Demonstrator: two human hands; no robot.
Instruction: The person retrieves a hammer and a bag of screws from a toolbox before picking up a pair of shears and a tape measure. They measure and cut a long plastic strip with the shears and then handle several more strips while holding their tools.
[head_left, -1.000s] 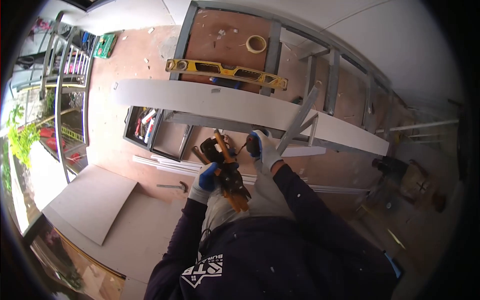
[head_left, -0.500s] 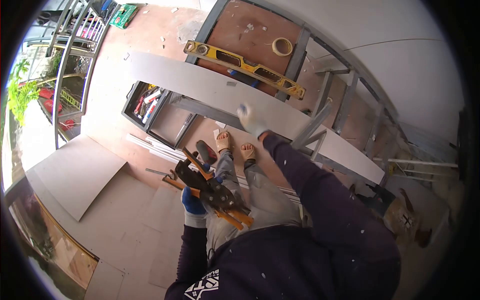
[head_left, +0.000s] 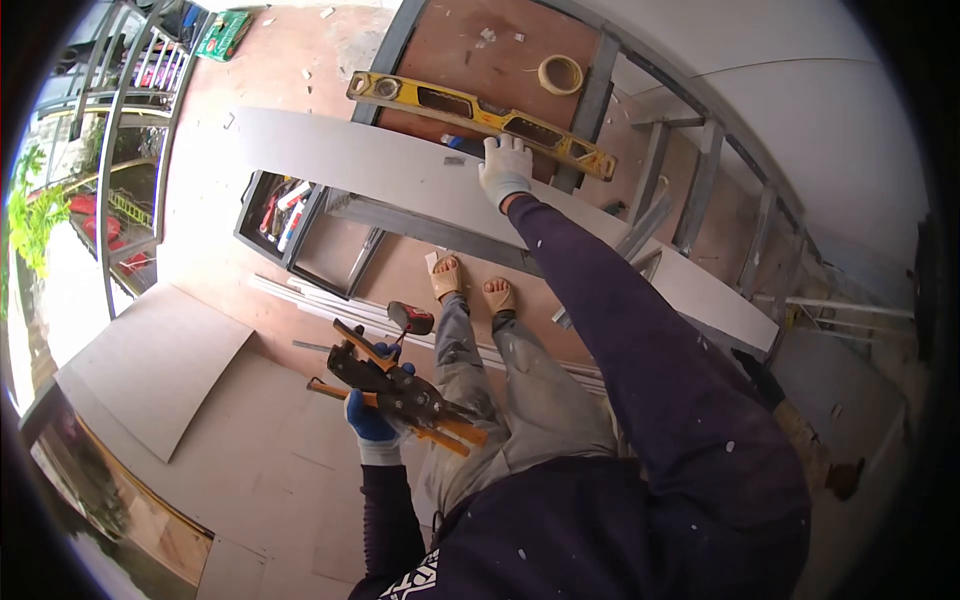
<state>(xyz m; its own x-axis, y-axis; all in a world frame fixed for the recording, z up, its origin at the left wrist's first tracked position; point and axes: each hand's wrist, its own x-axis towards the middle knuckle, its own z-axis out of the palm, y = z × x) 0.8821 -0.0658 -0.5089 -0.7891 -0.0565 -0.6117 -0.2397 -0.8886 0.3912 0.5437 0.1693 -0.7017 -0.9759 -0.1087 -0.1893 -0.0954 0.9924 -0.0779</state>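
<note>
My left hand (head_left: 372,424), in a white glove with blue palm, is wrapped round a black stud crimper (head_left: 410,398) with orange handles, held over my legs. My right hand (head_left: 506,170), in a whitish glove, reaches out over the long white board (head_left: 350,150). Its fingers are apart and point at the yellow spirit level (head_left: 440,101), with fingertips close to the level's near edge. A blue-ended tool (head_left: 452,142) lies just left of those fingertips, partly hidden behind the board. Beside the crimper is a red and dark object (head_left: 411,318).
A roll of tape (head_left: 560,74) lies past the level, inside a grey metal frame (head_left: 596,90). An open black toolbox (head_left: 262,215) holds several tools. White strips (head_left: 320,304) lie near my feet, board sheets (head_left: 165,365) at left. A metal ladder (head_left: 700,190) stands at right.
My right hand has gone from a closed, blurred shape over the board to spread fingers closer to the level. My left hand and the crimper have shifted slightly left and down.
</note>
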